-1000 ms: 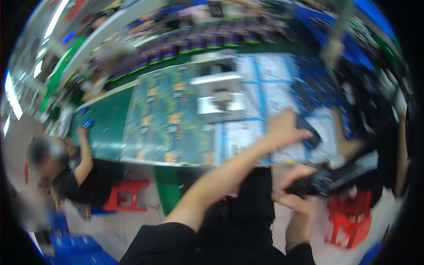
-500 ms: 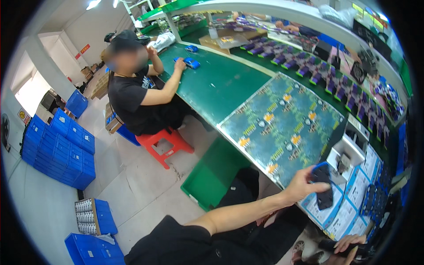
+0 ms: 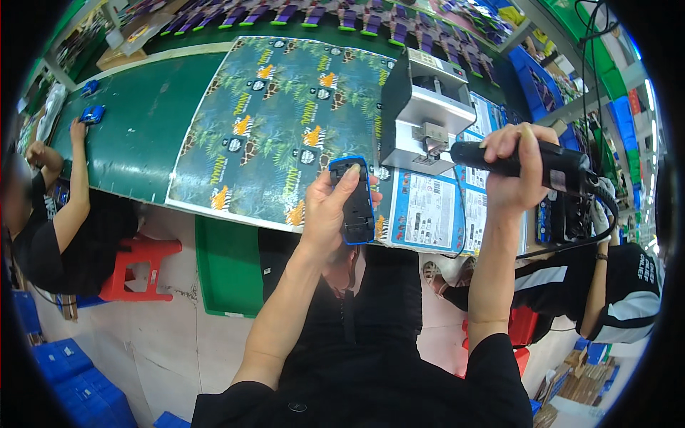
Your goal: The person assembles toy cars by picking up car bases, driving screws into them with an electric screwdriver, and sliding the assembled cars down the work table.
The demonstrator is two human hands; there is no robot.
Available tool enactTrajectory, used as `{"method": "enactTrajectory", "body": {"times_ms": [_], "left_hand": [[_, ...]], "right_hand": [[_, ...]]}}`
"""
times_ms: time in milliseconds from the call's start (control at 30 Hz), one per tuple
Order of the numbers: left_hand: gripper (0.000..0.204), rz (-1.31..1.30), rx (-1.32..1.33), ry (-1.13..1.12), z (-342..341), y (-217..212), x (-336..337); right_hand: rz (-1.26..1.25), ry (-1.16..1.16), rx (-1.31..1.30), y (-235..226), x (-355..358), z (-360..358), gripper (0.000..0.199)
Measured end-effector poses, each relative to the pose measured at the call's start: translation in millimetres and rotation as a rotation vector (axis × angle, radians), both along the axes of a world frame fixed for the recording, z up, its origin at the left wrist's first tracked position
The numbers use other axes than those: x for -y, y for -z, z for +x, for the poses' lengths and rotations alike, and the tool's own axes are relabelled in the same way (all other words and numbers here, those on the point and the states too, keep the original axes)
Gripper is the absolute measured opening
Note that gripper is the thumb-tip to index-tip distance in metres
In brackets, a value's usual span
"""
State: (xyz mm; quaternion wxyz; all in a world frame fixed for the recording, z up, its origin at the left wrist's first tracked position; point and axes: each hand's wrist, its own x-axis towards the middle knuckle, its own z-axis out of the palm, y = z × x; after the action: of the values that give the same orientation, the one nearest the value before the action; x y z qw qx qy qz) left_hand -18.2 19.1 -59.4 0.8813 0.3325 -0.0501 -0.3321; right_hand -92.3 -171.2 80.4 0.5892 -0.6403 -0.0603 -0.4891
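My left hand (image 3: 327,212) grips a toy car (image 3: 359,214) with its black underside up and a blue rim round it, thumb pressed on the upper end. It is held over the near edge of the table. My right hand (image 3: 519,160) is wrapped round a black electric screwdriver (image 3: 560,165) lying nearly level, its bit pointing left. The bit's tip is at the small metal block on the front of a grey screw feeder (image 3: 421,107); whether they touch I cannot tell.
A mat printed with animals (image 3: 285,128) covers the table's middle, with printed blue-and-white sheets (image 3: 427,214) beside it. A black cable (image 3: 603,232) hangs from the screwdriver. People sit at both sides. A green crate (image 3: 228,267) stands below. Purple parts (image 3: 346,18) line the back.
My view has swung to the right. The screwdriver in my right hand is now up at the screw feeder. My left hand still holds the toy car.
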Motion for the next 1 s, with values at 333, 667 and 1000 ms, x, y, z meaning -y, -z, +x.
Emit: {"method": "enactTrajectory", "body": {"times_ms": [333, 667, 1000], "left_hand": [[0.023, 0.245, 0.317, -0.052, -11, 0, 6], [0.025, 0.263, 0.350, -0.079, -6, 8, 7], [0.030, 0.250, 0.353, -0.069, -5, 7, 5]], "right_hand": [[0.040, -0.057, -0.004, 2, 4, 18, 0.013], [-0.040, -0.064, -0.116, 3, 11, 42, 0.017], [0.198, -0.449, 0.114, 5, -36, 10, 0.015]]}}
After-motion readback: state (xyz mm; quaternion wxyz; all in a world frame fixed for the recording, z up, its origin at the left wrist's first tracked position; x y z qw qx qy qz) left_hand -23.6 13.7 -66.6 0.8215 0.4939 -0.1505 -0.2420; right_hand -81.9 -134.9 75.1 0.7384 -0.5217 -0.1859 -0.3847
